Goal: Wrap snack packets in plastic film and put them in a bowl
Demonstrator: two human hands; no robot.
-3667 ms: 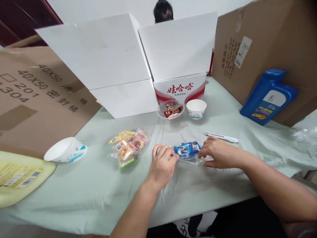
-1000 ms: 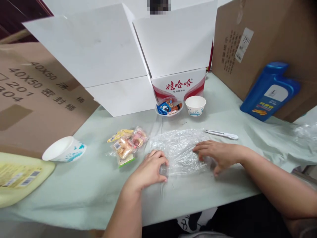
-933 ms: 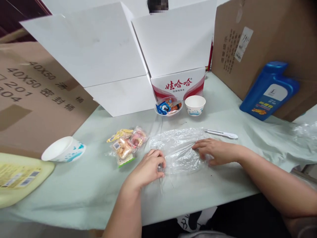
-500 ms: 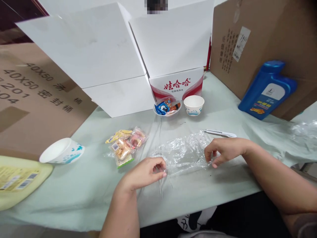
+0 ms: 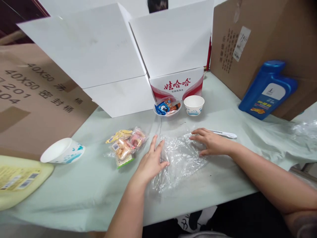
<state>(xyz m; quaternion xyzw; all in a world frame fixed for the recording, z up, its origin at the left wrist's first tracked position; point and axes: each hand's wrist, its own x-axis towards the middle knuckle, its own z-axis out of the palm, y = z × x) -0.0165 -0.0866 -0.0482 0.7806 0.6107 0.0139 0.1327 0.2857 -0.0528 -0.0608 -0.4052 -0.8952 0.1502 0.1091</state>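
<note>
A clear plastic bag [image 5: 180, 162] lies crinkled on the pale green tablecloth in front of me. On its left edge rests my left hand [image 5: 154, 160], fingers spread. My right hand [image 5: 208, 142] touches the bag's upper right part, its fingers stretched out and apart. Just beyond the right hand is a white utility knife [image 5: 224, 133], partly hidden by that hand. Several packaged snacks [image 5: 123, 145] lie in a pile to the left of my left hand.
Farther back stand a clear bowl [image 5: 167, 114] with wrapped snacks and a white paper bowl [image 5: 194, 106]. Another paper bowl [image 5: 63, 152] tilts at left, near a yellow bottle [image 5: 22, 181]. A blue bottle [image 5: 267, 91] leans at right. White boxes [image 5: 173, 43] and brown cartons [image 5: 34, 92] surround the table.
Both hands have gone from curled fingers at the bag's near edge to spread fingers farther forward on it. The bag now spreads closer to me at its lower left.
</note>
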